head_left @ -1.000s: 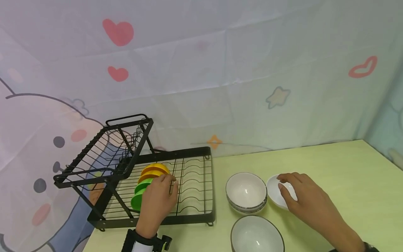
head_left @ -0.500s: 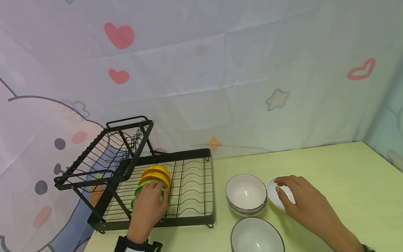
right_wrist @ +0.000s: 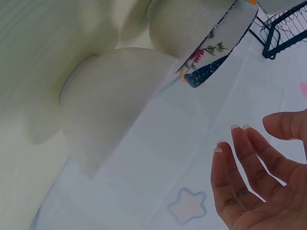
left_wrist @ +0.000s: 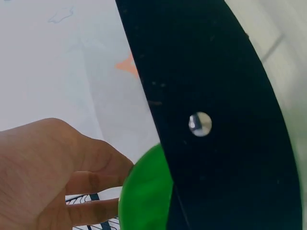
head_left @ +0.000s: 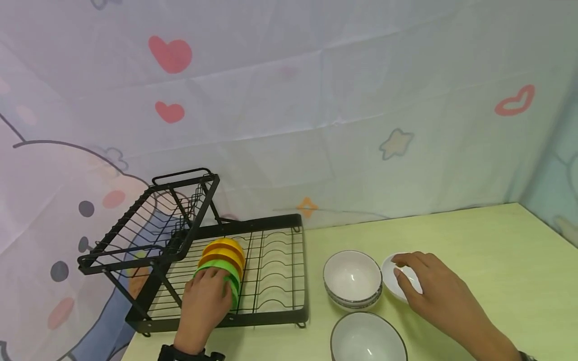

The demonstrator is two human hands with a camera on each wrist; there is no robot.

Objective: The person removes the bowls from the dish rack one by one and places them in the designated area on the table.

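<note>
My left hand (head_left: pixel 203 301) is at the front of the dish rack (head_left: pixel 275 316), its fingers over the green bowls (head_left: pixel 226 265). In the left wrist view, the fingers look fairly straight and reach to the edge of a green bowl (left_wrist: pixel 146 191); their tips are hidden behind it. Behind the green bowls stand yellow bowls (head_left: pixel 223 249) on edge. My right hand (head_left: pixel 444 296) hovers over a small white bowl (head_left: pixel 402 283), thumb and fingers apart. The right wrist view shows a gap between this hand (right_wrist: pixel 259 177) and the white bowl (right_wrist: pixel 115 105).
Left of the small bowl is a stack of white bowls (head_left: pixel 352 276) with patterned outsides. Another white bowl (head_left: pixel 368 338) with a dark rim stands in front. The rack's raised upper tier (head_left: pixel 149 220) is at its left. A printed cloth (head_left: pixel 338 125) hangs behind the table.
My left hand has moved left and towards me across the green bowls, uncovering their right side. The right hand has hardly moved. The view has tilted up slightly.
</note>
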